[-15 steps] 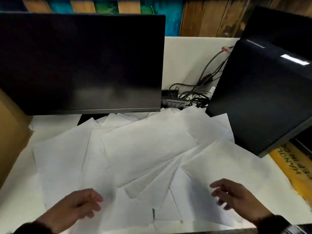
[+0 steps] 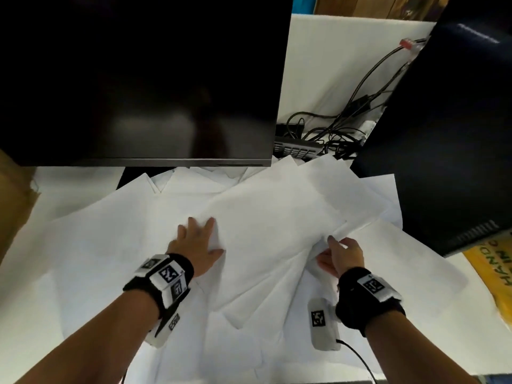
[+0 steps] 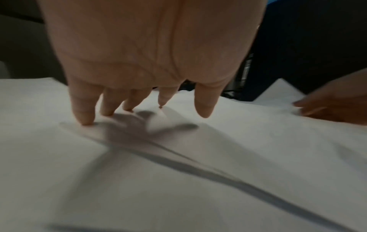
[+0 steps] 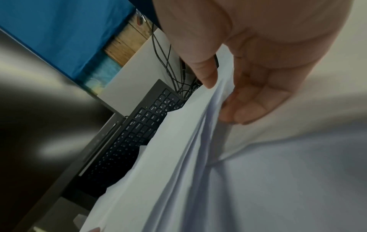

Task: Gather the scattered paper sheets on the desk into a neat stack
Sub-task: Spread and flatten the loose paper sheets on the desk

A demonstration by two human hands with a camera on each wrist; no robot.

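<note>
On the white spread at the middle of the desk [image 2: 83,184], I see my left hand [image 2: 198,246] lying flat with the fingers [image 3: 84,108] straight and splayed, their tips pressing down on the paper sheets [image 2: 271,217] and gripping nothing; from the left wrist view the palm fills the top of the picture and hides whatever is behind it. My right hand [image 2: 342,257] sits to the right of it, thumb on top and curled fingers [image 4: 248,109] underneath, pinching the raised edge of several sheets, which bow upward between them; how many sheets are in that pinch I cannot tell, as the edges blur together. Both wrists wear black bands with white tagged blocks, and a thin black cord runs off the lower edge from the right one. Sheets fan out loosely and overlap across the desk in front of me, some corners sliding under the left monitor [image 2: 138,79] and others tucked beneath the right monitor [image 2: 443,134], so their far ends are hidden. Behind the paper a black keyboard [image 4: 139,130] is partly covered by it, only one end showing from the head view. A tangle of black cables [image 2: 340,126] lies between the two screens. At far right a yellow item with dark lettering [image 2: 493,267] is cut off by the frame, and a brown cardboard edge [image 2: 13,206] shows at far left.
</note>
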